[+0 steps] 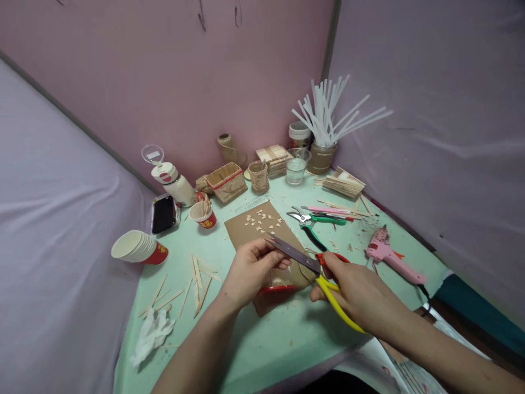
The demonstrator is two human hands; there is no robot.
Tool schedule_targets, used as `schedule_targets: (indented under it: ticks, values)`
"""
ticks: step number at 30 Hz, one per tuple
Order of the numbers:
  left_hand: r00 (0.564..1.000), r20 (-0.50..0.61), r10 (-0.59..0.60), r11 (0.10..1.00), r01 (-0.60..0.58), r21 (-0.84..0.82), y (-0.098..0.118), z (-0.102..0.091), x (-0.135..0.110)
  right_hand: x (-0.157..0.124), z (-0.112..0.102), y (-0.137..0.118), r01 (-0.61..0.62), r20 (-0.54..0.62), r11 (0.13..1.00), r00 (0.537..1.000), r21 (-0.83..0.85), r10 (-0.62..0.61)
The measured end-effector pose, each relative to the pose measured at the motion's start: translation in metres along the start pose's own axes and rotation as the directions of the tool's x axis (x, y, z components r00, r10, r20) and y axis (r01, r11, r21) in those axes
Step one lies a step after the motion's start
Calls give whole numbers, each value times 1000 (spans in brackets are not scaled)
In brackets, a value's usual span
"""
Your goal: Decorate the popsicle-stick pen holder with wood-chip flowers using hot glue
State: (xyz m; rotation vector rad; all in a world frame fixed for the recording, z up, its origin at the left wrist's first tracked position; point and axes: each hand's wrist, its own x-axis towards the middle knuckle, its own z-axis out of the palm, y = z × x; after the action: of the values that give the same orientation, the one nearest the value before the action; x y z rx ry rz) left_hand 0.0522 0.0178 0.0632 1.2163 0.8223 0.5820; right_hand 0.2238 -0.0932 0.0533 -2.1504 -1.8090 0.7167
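Note:
My right hand [356,293] grips the yellow and red handles of a pair of scissors [301,257], whose dark blades point left toward my left hand. My left hand [250,268] is curled, pinching something small at the blade tips that I cannot make out. Under both hands lies a brown cardboard sheet [250,227] strewn with small pale wood chips [262,220]. A red-rimmed container [274,287] shows just below my left hand.
Loose wooden sticks [197,279] and a crumpled tissue [151,334] lie left. A stack of paper cups [137,247], a phone [163,213], bottle [174,183], green pliers [315,220], pink glue gun [389,254], a jar of white straws [324,153] and stick stacks [342,183] ring the mint table [266,339].

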Motion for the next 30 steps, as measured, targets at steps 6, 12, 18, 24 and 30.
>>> schedule_targets:
  ticks: [6, 12, 18, 24, 30]
  values:
    - [998, 0, -59, 998, 59, -9, 2, 0, 0, 4, -1, 6, -1, -16, 955, 1000, 298, 6]
    - [989, -26, -146, 984, 143, -109, 4, 2, 0, 14, 2, 2, -5, -101, 888, 993, 460, 58]
    - [989, -30, -148, 977, 141, -159, 4, -2, 2, 29, 10, 13, -23, -141, 900, 986, 436, 93]
    - [992, -45, -114, 976, 104, -190, 4, -9, 3, 38, 38, 43, -149, -208, 960, 958, 236, 200]
    - [994, -75, -85, 984, 72, -162, 7, -15, 4, 42, 49, 48, -258, -215, 946, 930, 196, 298]
